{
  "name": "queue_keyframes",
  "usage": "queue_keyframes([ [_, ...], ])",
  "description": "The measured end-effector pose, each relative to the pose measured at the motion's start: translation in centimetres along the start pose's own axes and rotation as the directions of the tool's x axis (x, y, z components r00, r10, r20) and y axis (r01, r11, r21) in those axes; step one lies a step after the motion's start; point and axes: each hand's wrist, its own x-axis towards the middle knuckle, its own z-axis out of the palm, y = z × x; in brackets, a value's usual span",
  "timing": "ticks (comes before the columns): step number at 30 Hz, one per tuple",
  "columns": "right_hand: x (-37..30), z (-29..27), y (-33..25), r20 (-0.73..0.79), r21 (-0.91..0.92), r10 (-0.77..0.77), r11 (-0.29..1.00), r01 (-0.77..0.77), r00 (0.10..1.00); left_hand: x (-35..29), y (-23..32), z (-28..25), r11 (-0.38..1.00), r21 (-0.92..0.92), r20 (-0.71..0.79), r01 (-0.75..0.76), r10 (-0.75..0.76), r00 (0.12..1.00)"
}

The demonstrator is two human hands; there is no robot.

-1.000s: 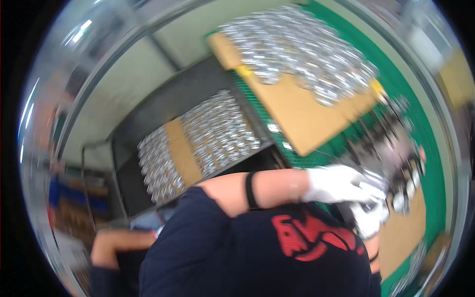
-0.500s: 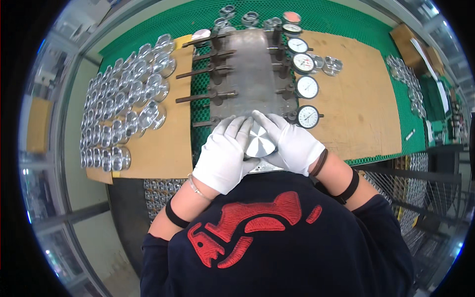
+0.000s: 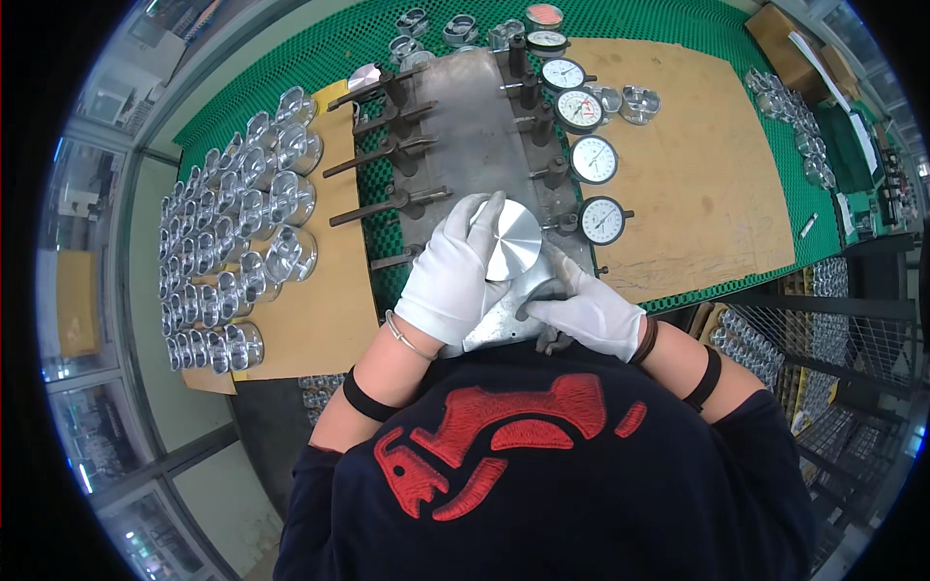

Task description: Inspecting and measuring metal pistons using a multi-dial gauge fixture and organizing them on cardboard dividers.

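Observation:
My left hand [image 3: 450, 276], in a white glove, is closed around a silver piston [image 3: 518, 240]; its flat, shiny round crown faces up. The piston is over the near end of a grey metal gauge fixture [image 3: 475, 145]. Beside it, my gloved right hand [image 3: 593, 315] has let its thumb and fingers spread apart, next to the fixture's near right edge, with nothing visible between them. Several dial gauges [image 3: 603, 220] line the fixture's right side, and dark clamp arms [image 3: 387, 205] stick out on its left. The piston's underside is hidden.
Rows of pistons [image 3: 289, 254] stand on a brown board [image 3: 329, 320] at left. Two pistons [image 3: 639, 105] sit behind the gauges on the right board [image 3: 697, 184]. More stand on the green mat [image 3: 373, 29] at the back and far right. A wire rack [image 3: 833, 339] stands lower right.
Both hands were around the piston on the fixture. My right hand has let go and moved right and down; the left has tilted and raised the piston. The view has shifted slightly.

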Motion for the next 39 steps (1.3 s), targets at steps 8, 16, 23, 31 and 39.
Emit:
queue_keyframes([
  [8,0.3,-0.3,0.3,0.033,0.003,-0.028,1.000,0.028,0.999,0.5,-0.6,-0.1,0.998,-0.059,-0.007,-0.038,0.037,0.999],
  [16,0.4,-0.4,0.4,0.036,0.051,-0.057,0.997,0.055,0.998,0.5,-0.8,0.4,0.998,-0.047,-0.028,-0.042,0.040,0.999],
  [23,0.5,-0.3,0.4,0.009,-0.013,-0.020,1.000,0.020,1.000,0.6,-0.6,0.3,0.999,-0.045,-0.017,-0.021,0.020,1.000],
  [31,0.3,-0.1,0.5,0.014,0.068,-0.031,0.997,0.030,0.999,0.7,-0.9,0.2,0.997,-0.073,-0.020,-0.037,0.035,0.999],
  [39,0.0,-0.1,0.5,0.045,0.031,-0.046,0.999,0.044,0.998,0.4,-1.0,0.2,0.996,-0.066,-0.037,-0.059,0.056,0.998],
])
